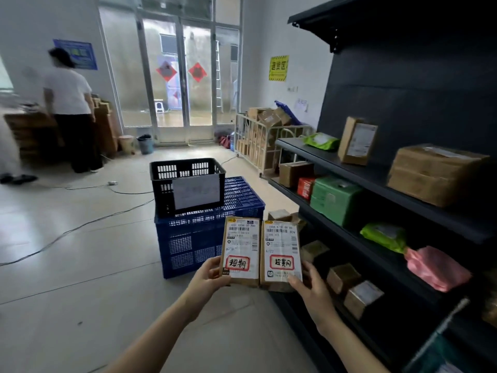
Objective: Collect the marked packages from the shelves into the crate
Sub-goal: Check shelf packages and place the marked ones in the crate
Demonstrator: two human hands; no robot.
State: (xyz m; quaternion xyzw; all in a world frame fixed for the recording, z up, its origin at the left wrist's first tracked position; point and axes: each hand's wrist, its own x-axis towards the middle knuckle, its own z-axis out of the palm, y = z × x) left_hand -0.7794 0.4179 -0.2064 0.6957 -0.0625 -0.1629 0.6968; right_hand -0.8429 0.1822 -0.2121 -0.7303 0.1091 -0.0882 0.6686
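Both hands grip, one box each: the left hand (208,274) pinches the left box (240,251) at its lower left corner, thumb on the front and fingers hidden behind, and the right hand (309,285) grips the right box (281,254) at its lower right corner, fingertips curled onto the label. These are flat brown cardboard boxes, held upright and side by side, their long inner edges touching or nearly so. Each front carries a white shipping label with barcodes along the top and, near the bottom, a red-bordered sticker with black handwritten characters. They hang in the air above the floor (80,265), before the near right corner of a blue crate (188,243) and just beside the low end of the dark shelves (376,173). On the blue crate's top, toward its far left corner, stands the black crate (161,189), a white sheet (196,191) on its near wall; what lies inside it cannot be seen. More packages sit on the shelves: a large brown box (433,173) on the upper board, a green box (333,199) near the front edge of the middle board, a pink bag (435,267) lower down, and small brown boxes near the bottom board's front edge.
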